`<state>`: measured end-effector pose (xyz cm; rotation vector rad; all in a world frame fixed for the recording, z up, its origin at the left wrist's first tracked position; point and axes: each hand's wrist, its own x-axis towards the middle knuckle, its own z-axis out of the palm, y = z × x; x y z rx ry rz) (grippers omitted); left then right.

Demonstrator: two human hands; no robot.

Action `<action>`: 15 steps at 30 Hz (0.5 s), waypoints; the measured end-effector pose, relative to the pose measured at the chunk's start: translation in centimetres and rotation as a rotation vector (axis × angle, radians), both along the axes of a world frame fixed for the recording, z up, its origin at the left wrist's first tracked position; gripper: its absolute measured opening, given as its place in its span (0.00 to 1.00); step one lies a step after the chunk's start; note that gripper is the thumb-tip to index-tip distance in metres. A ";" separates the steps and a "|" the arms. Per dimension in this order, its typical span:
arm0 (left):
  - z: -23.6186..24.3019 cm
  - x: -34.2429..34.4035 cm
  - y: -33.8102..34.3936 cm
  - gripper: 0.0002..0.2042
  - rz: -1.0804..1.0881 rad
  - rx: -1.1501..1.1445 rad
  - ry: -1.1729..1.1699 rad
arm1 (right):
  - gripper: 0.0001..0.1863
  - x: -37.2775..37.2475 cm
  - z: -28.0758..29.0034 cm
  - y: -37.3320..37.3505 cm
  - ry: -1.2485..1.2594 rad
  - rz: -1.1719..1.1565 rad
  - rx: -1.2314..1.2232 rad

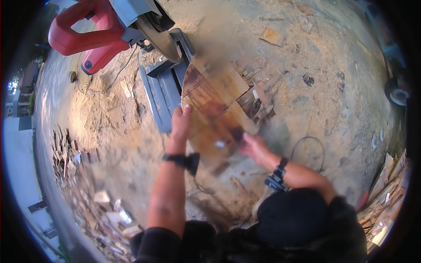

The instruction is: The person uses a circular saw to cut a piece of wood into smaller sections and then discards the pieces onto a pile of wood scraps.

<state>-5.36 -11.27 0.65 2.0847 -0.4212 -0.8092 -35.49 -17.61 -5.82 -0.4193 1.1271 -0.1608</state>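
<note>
A wooden panel [206,97] with a curved left edge, joined from several pieces and stained dark in places, is between my hands. My left hand [180,122] grips its left edge, thumb on top. At the panel's lower right edge, my right hand [255,148] holds on, somewhat blurred, with its fingers partly under the wood. The panel's upper left edge lies beside the grey base [158,90] of a cut-off saw. Above that base is the saw's round blade [160,40], under a metal guard, with a red handle [103,19] to its left.
Sawdust covers much of the concrete ground. Wood offcuts [263,98] lie right of the panel, and more scraps [112,215] are heaped at the lower left. A stack of wood strips [388,193] stands at the right edge, below a wheel [398,93]. A thin cable [125,65] runs near the saw.
</note>
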 end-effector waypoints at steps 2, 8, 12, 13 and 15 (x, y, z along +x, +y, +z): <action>-0.3 -1.1 0.3 0.17 0.037 -0.057 0.050 | 0.22 -0.4 -0.1 -0.2 -0.031 -0.076 0.062; 0.1 -5.0 1.9 0.15 0.030 -0.083 -0.041 | 0.16 -2.6 0.4 -1.1 -0.021 -0.121 0.148; 0.6 -8.6 3.5 0.15 0.112 -0.149 -0.005 | 0.13 -3.6 1.2 -0.9 -0.113 -0.200 -0.032; 0.7 -9.8 4.0 0.16 0.170 -0.187 0.047 | 0.13 -3.8 1.5 -0.8 -0.129 -0.239 -0.088; 0.8 -12.3 4.8 0.16 0.278 -0.216 0.057 | 0.11 -4.2 2.3 -1.0 -0.102 -0.310 -0.214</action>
